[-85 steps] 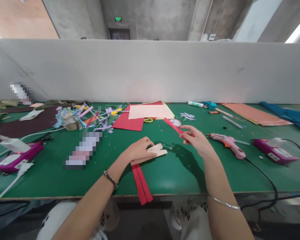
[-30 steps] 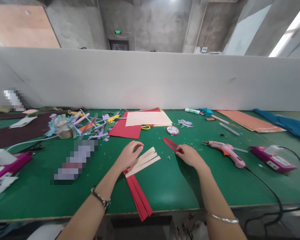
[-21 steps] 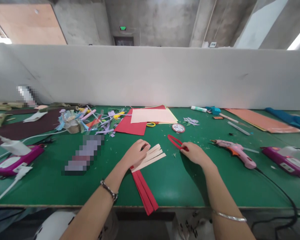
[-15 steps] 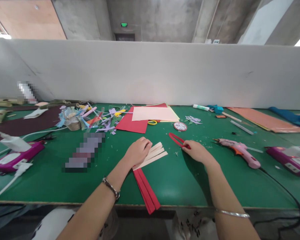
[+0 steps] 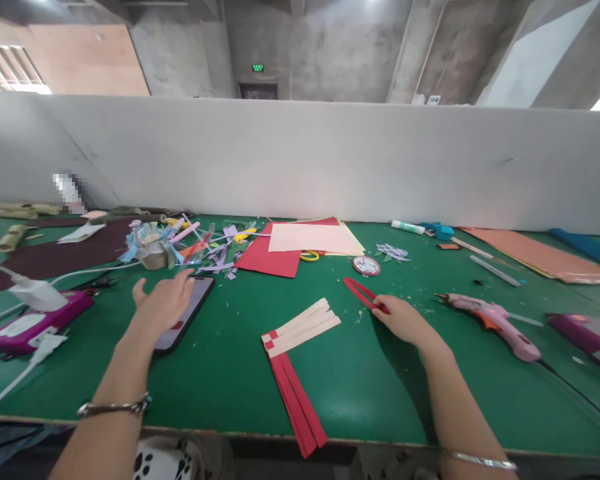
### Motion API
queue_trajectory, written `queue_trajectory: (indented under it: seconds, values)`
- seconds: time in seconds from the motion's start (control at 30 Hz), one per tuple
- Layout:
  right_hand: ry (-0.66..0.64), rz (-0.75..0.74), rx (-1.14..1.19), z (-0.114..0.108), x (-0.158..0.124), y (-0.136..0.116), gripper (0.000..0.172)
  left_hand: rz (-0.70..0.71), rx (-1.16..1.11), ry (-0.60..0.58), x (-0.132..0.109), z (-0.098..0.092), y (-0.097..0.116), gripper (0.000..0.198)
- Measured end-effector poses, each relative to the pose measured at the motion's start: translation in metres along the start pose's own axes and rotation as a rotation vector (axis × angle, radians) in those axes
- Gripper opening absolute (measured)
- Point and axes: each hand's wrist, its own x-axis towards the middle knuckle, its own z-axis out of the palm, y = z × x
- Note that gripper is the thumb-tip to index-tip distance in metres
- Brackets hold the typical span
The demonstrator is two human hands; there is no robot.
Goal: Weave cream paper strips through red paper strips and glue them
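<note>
Bench (image 5: 220, 373), one, green. Inward from the middle of its near edge: weave (image 5: 270, 341), one, lying flat, checked at one corner; its red strips (image 5: 297, 403) overrun the near edge, its cream strips (image 5: 307, 327) fan toward the right; overlaps prevent a sure strip count. Left of it, phone (image 5: 195, 310), one, below the left hand (image 5: 163, 303), whose fingers are loosely spread, holding nothing; contact with the screen cannot be told. Right of and beyond the weave, right hand (image 5: 403, 320), fingers pinched together on the near end of a red loop (image 5: 347, 282), one. Handling, as judged: a light pinch spares the loop a crease; best to steady the checked corner with a flat palm before touching any strip, as the overlaps may slip, and to draw the overhanging ends inside the near edge. Toward the sides: power strips, two, left (image 5: 30, 327) and right (image 5: 583, 337); glue gun (image 5: 495, 320), one, pink. Farther: disc (image 5: 367, 266), one; scissors (image 5: 309, 259), one pair, mostly covered. Near the far edge: red sheet (image 5: 273, 260), at least one; cream sheet (image 5: 305, 238), one on top; glue stick (image 5: 408, 227), one.
</note>
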Motion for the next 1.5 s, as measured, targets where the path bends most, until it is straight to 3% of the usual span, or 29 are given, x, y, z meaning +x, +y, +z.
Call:
queue_trajectory:
  seconds: [0.13,0.23,0.37,0.47,0.57,0.7,0.9,1.13,1.5]
  values:
    - [0.004,-0.001,0.000,0.000,-0.001,-0.001,0.015,-0.018,-0.162,0.180,-0.001,-0.004,0.016,0.041]
    - [0.018,-0.005,-0.001,-0.001,-0.002,-0.004,0.015,0.046,-0.374,0.230,-0.006,-0.003,0.038,0.040]
    - [0.023,-0.024,0.001,-0.001,-0.005,-0.006,0.017,0.262,-0.618,-0.078,-0.017,0.006,0.069,0.041]
    - [0.035,-0.014,-0.012,-0.001,-0.008,-0.008,0.017,0.382,-0.612,-0.338,-0.029,0.012,0.089,0.039]
    - [0.044,-0.004,-0.026,-0.001,-0.010,-0.010,0.019,0.426,-0.572,-0.493,-0.039,0.016,0.100,0.039]
    - [0.046,0.007,-0.029,0.000,-0.011,-0.010,0.019,0.483,-0.573,-0.574,-0.043,0.021,0.102,0.026]
    - [0.033,-0.009,0.000,0.001,-0.013,-0.010,0.018,0.495,-0.586,-0.573,-0.043,0.025,0.102,0.018]
    - [0.012,-0.140,0.173,0.008,-0.016,-0.018,0.022,0.398,-0.613,-0.589,-0.043,0.026,0.104,0.040]
    - [-0.013,-0.145,0.583,0.009,-0.023,-0.013,0.029,0.423,-0.638,-0.576,-0.041,0.026,0.104,0.011]
